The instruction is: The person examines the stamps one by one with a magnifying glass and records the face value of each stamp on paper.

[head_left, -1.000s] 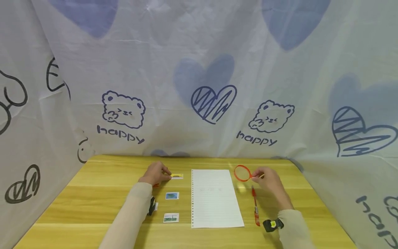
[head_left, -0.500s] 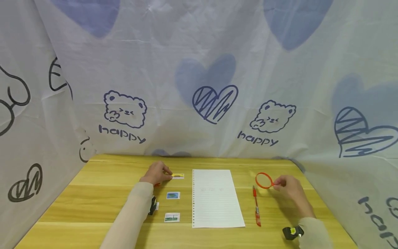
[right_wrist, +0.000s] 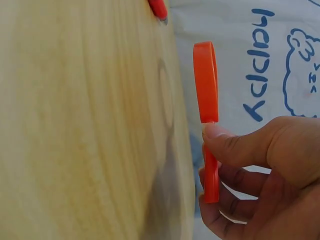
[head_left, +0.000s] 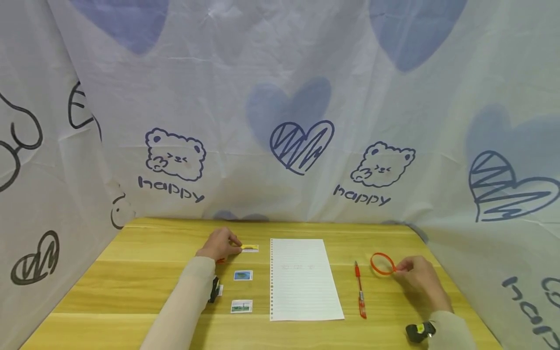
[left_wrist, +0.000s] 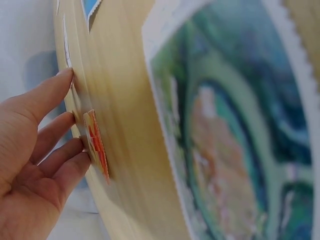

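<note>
In the head view my left hand rests at the table's back left, thumb and fingertips at the left edge of a yellow stamp. The left wrist view shows its fingers loosely extended on the wood beside an orange-red stamp. My right hand holds a red-rimmed magnifying glass above the table at the right. In the right wrist view, thumb and fingers pinch its short handle, with the ring pointing away from the hand.
A lined sheet of paper lies mid-table. Right of it is a red pen. Left of it are a blue stamp and a green stamp. Another stamp lies under the left wrist. A printed curtain borders the table.
My right hand has carried the magnifying glass rightward and toward me, from beside the paper to past the pen. The left hand has stayed at the yellow stamp.
</note>
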{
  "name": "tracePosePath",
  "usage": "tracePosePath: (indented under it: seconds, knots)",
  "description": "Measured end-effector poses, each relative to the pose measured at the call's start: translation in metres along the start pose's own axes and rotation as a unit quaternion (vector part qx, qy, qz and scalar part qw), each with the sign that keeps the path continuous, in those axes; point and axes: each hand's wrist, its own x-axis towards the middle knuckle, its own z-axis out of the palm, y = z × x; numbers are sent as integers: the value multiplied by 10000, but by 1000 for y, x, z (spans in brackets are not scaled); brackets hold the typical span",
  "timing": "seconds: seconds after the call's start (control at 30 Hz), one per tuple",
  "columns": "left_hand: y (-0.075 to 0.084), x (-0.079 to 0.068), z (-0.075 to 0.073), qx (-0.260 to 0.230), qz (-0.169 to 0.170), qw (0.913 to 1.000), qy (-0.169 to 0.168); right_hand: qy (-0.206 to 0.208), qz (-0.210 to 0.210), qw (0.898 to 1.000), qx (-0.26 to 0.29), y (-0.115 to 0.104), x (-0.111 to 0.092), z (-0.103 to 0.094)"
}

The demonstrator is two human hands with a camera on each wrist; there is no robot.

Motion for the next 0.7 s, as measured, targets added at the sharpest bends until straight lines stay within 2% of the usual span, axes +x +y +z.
tracePosePath:
  seconds: [0.33, 0.7]
  knots:
    - [0, -1, -1, 46, 10, 10000, -87, -198, 194, 9993, 261, 17, 0, 2]
    - [6, -3, -4, 36, 72, 9999, -64, -222, 243, 9994, 76, 28, 0, 0]
